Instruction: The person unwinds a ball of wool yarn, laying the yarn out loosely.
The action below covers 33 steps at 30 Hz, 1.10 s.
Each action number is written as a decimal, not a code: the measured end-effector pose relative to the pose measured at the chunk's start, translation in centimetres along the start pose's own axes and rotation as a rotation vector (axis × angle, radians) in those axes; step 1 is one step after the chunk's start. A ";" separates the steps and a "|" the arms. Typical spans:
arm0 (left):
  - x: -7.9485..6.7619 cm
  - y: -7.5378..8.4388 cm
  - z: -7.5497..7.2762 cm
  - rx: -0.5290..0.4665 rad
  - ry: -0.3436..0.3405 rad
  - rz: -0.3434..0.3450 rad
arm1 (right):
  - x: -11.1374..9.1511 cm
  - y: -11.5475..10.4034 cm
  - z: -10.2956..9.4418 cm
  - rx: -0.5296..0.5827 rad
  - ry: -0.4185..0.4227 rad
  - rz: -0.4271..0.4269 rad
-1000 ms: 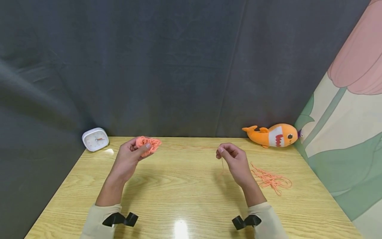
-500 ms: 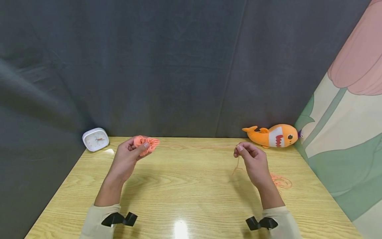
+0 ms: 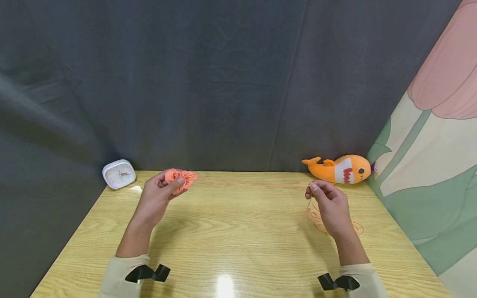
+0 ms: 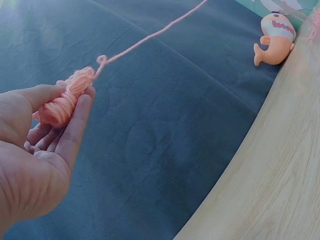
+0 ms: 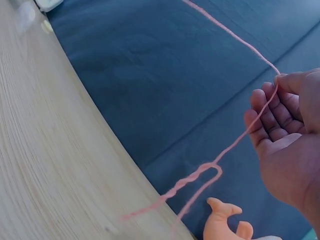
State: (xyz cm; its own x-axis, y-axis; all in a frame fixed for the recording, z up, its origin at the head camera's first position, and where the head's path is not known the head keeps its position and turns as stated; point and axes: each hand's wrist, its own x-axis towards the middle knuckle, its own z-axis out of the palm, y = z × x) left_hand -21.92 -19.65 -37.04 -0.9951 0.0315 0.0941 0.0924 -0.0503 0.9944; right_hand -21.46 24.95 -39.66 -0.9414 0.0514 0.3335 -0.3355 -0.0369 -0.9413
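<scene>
My left hand grips a small wound bundle of coral yarn between thumb and fingers, above the left side of the table. From the bundle a single yarn strand runs nearly straight across to my right hand. There, thumb and forefinger pinch the strand, as the right wrist view shows. Below that pinch the yarn hangs down, with a twisted loop in it. Partly hidden behind the right hand, a loose pile of the same yarn lies on the table.
An orange shark plush toy lies at the table's back right. At the back left corner stands a white alarm clock. Dark cloth hangs behind the wooden table, and a flower-patterned covering borders its right side.
My right hand has moved to the right, drawing the strand out longer and tauter from the bundle. The left hand has shifted only slightly left, still holding the bundle.
</scene>
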 end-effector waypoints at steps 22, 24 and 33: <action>0.1 -0.1 -0.1 -0.008 0.023 -0.013 | -0.5 -0.1 -5.8 0.062 0.111 0.018; 0.2 0.0 -0.2 -0.016 0.023 -0.013 | -0.5 -0.1 -6.2 0.075 0.120 0.011; 0.0 0.1 -0.3 0.003 0.034 -0.020 | -0.5 0.2 -7.7 0.142 0.138 -0.029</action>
State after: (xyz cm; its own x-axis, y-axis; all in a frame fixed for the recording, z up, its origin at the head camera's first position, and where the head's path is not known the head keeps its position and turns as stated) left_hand -21.95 -19.90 -36.99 -0.9973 -0.0015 0.0731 0.0730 -0.0468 0.9962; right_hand -20.80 32.62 -40.42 -0.9205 0.1905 0.3412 -0.3736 -0.1729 -0.9113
